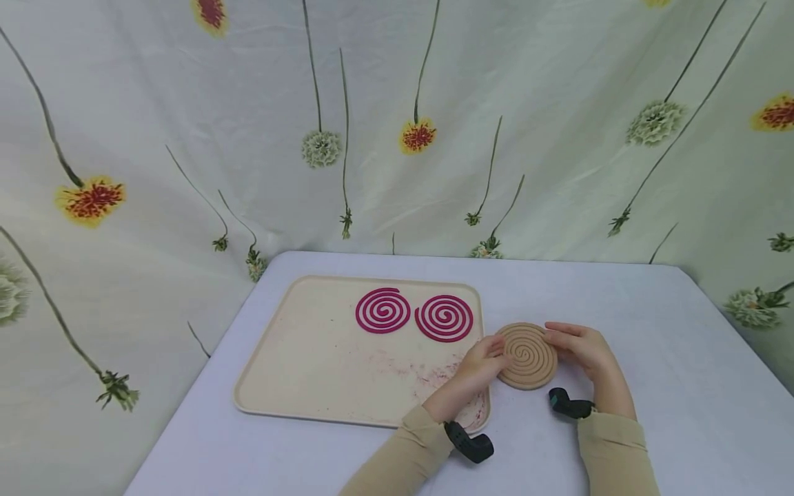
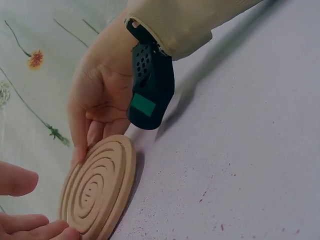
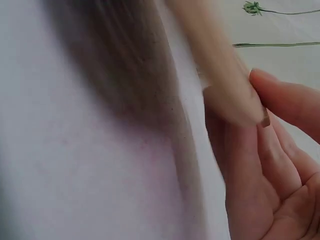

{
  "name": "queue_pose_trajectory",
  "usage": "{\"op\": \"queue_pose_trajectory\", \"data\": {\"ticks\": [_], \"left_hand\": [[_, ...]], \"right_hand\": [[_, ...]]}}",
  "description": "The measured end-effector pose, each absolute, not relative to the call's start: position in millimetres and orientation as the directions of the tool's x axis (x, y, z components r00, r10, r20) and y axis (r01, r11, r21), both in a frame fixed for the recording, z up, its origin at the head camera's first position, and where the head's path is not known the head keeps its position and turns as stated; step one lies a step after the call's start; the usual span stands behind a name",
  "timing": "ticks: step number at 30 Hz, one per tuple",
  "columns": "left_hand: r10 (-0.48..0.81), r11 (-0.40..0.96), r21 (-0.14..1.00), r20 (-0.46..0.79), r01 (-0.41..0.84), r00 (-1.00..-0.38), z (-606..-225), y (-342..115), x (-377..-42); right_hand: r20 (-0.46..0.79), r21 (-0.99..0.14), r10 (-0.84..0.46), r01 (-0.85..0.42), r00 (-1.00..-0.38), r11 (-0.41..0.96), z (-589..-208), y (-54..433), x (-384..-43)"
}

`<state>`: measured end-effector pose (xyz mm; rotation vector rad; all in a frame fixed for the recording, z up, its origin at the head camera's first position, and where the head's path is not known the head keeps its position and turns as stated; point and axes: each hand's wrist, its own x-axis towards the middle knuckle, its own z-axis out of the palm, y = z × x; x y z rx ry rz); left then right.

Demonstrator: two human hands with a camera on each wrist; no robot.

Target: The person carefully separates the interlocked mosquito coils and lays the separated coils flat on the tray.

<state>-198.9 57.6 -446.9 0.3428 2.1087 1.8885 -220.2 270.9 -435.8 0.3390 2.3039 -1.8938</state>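
A tan round disc with a spiral groove is between my two hands, just right of the tray, its grooved face visible in the head view. My right hand grips its right edge; the right wrist view shows the thumb on one face and fingers behind the other. On the opposite side, my left hand touches the edge with extended fingers, its thumb apart from the disc. In the left wrist view the disc stands tilted above the table. Two magenta spiral coils lie flat, side by side, on the tray.
The cream tray has a low raised rim and reddish smears toward its right side. A white-covered table carries it, with reddish specks on the cloth. Behind hangs a flower-printed curtain. Each wrist wears a dark camera.
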Motion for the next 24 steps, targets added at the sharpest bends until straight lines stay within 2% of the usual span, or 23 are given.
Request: {"op": "queue_pose_trajectory", "data": {"ticks": [6,13,20,22,24], "left_hand": [[0.317,0.023,0.999,-0.028,-0.022,-0.948,-450.4,57.8,-202.1],[0.234,0.034,0.999,-0.016,-0.009,-0.972,-449.8,54.2,-207.4],[0.19,0.047,0.996,0.066,0.077,-0.98,-441.8,46.5,-212.4],[0.208,0.01,0.998,0.063,0.067,-0.976,-438.1,43.2,-213.6],[0.237,-0.051,0.997,0.063,0.052,-0.97,-433.7,39.0,-215.0]], "right_hand": [[-0.22,-0.962,0.063,0.227,-0.973,0.152,-428.8,275.2,-217.0],[-0.139,-0.981,0.077,0.148,-0.987,0.125,-425.1,286.8,-218.1],[-0.11,-0.994,0.16,0.107,-0.981,-0.024,-464.1,312.9,-247.5],[-0.065,-0.995,0.128,0.055,-0.99,-0.083,-463.7,314.6,-249.1],[-0.035,-0.99,0.106,0.02,-0.994,-0.139,-445.6,304.9,-240.3]]}}
